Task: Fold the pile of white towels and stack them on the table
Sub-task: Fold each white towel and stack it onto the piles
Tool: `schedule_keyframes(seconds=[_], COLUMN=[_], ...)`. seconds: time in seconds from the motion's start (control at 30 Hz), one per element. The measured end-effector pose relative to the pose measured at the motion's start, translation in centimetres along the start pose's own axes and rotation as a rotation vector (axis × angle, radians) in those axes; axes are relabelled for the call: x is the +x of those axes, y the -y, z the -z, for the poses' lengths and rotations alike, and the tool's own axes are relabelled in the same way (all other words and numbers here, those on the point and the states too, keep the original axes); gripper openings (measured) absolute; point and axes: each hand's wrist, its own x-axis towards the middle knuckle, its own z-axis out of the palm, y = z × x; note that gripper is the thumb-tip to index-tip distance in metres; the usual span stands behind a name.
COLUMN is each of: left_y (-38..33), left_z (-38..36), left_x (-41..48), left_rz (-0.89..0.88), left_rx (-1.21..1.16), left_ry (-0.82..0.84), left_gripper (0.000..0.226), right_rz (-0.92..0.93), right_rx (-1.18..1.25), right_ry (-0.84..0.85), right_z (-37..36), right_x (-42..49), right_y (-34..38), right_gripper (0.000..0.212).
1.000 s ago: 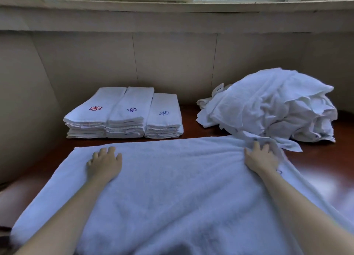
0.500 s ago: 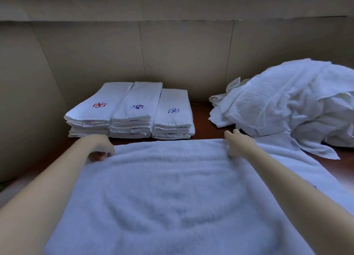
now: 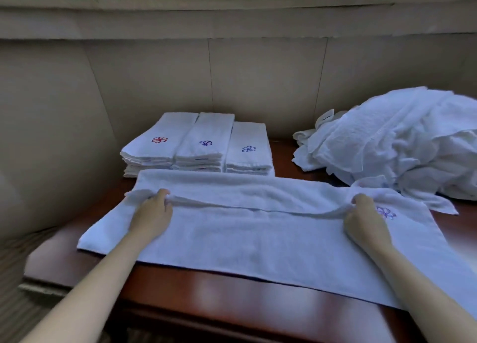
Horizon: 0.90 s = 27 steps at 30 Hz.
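Note:
A long white towel (image 3: pixel 258 237) lies spread across the dark wooden table (image 3: pixel 232 296), its far strip folded back toward me. My left hand (image 3: pixel 152 213) grips the folded edge near the towel's left end. My right hand (image 3: pixel 364 219) grips the same edge near the right end, beside a purple embroidered flower (image 3: pixel 386 212). Three stacks of folded white towels (image 3: pixel 198 146) with red and blue flower marks stand behind it by the wall. An unfolded pile of white towels (image 3: pixel 397 141) lies at the back right.
A beige panelled wall (image 3: pixel 258 84) and a window sill (image 3: pixel 232 4) close off the back of the table. A padded wall panel (image 3: pixel 46 136) bounds the left side. The table's front edge runs just below the towel, with striped flooring (image 3: pixel 15 278) at lower left.
Both hands went from lying flat on the towel to taking its far edge and drawing it back toward me, making a fold. The view has also pulled back, showing the table's front edge.

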Motion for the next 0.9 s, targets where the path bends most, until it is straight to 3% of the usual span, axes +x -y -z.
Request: schedule_keyframes(seconds=[0.2, 0.37, 0.47, 0.53, 0.6, 0.67, 0.73, 0.83, 0.9], left_y=[0.8, 0.5, 0.6, 0.9, 1.2, 1.0, 0.9, 1.9, 2.3], left_z=[1.3, 2.8, 4.7, 5.5, 5.5, 5.1, 4.7, 4.1, 4.0], left_x=[-2.8, -4.5, -4.5, -4.0, -3.0, -2.4, -2.3, -2.3, -2.9], left_rz=[0.101, 0.251, 0.302, 0.381, 0.52, 0.617, 0.636, 0.51, 0.454], left_rx=[-0.011, 0.178, 0.323, 0.113, -0.269, -0.589, -0.797, -0.858, -0.677], left_ry=[0.038, 0.046, 0.032, -0.008, -0.082, -0.184, -0.283, -0.356, -0.313], left_gripper=[0.057, 0.047, 0.038, 0.039, 0.049, 0.037, 0.036, 0.047, 0.045], right_rz=[0.181, 0.28, 0.29, 0.33, 0.383, 0.425, 0.408, 0.378, 0.408], right_rx=[-0.259, -0.336, -0.314, -0.372, -0.47, -0.487, -0.372, -0.191, -0.187], right_ry=[0.089, 0.098, 0.046, 0.045, 0.124, 0.166, 0.044, -0.14, -0.095], right_z=[1.7, 2.6, 2.7, 2.4, 1.8, 0.8, 0.1, -0.1, 0.3], right_x=[-3.4, -5.6, -6.8, -7.1, -7.1, -7.0, -7.3, -7.9, -8.5], right_y=[0.2, 0.3, -0.1, 0.8, 2.5, 4.2, 5.2, 4.8, 4.8], right_gripper=[0.067, 0.039, 0.035, 0.044, 0.049, 0.03, 0.008, 0.016, 0.016])
